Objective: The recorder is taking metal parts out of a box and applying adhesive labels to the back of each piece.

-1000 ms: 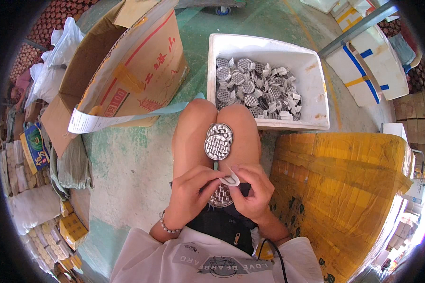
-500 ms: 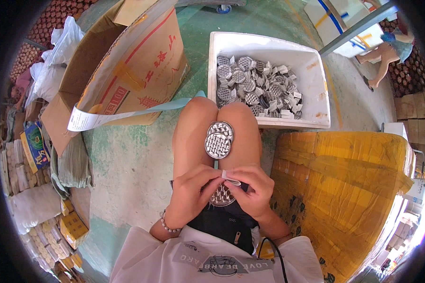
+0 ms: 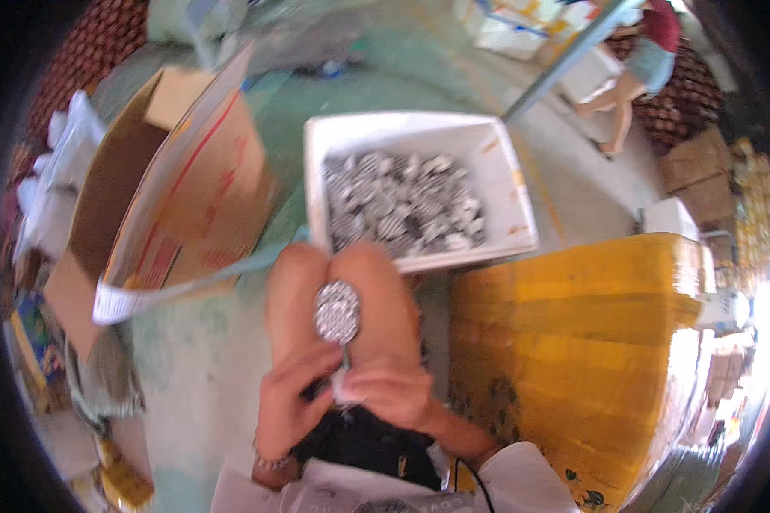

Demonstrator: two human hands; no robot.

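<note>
Two overlapping round silver discs with a patterned surface (image 3: 338, 312) lie on my thighs. Behind them, over my lap, my right hand (image 3: 393, 392) pinches a small white label (image 3: 340, 388), blurred by motion. My left hand (image 3: 298, 395) is beside it on the left, with thumb and forefinger apart and nothing visible between them. A pale blue and white strip (image 3: 188, 286) stretches from my knee to the left, past the carton. Beyond my knees a white foam box (image 3: 513, 192) holds many similar discs with white tags (image 3: 398, 201).
An open cardboard carton (image 3: 205, 201) stands at the left. A large block wrapped in yellow tape (image 3: 565, 342) is close on my right. At the far right, a person (image 3: 637, 77) is beside a slanted grey pole (image 3: 565, 60). White sacks (image 3: 64, 179) are piled at far left.
The view has shifted, so my lap and the foam box appear further left and lower. My left fingers have parted from the white label, which stays in my right hand.
</note>
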